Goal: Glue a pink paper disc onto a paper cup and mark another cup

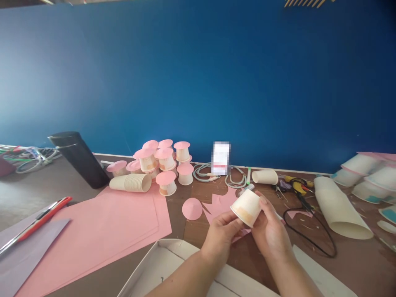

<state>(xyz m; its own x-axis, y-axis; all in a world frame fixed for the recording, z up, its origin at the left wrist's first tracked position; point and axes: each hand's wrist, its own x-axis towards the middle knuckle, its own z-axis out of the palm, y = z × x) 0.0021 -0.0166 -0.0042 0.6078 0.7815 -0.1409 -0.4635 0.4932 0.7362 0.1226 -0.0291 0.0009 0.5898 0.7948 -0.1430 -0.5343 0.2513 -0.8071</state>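
Between my two hands is a white paper cup point(247, 205), tilted, with its rim toward the lower left and a tan patch on its side. My left hand point(221, 229) pinches the rim end. My right hand point(269, 225) grips the other end, with fingers partly hidden behind the cup. Just left of the hands lies a pink paper disc point(192, 209). Beneath and behind the cup is a jagged pink paper scrap point(218, 206). Farther left, several paper cups topped with pink discs point(166, 181) are grouped, some stacked on others.
A nested cup stack point(131, 182) lies before pink sheets point(102, 231). At left are a black bottle point(82, 161) and a red cutter point(43, 218). Grey cable point(206, 171), a lone cup point(265, 177), black cord point(321, 237) and large cups point(340, 206) lie beyond. A white tray point(161, 247) is in front.
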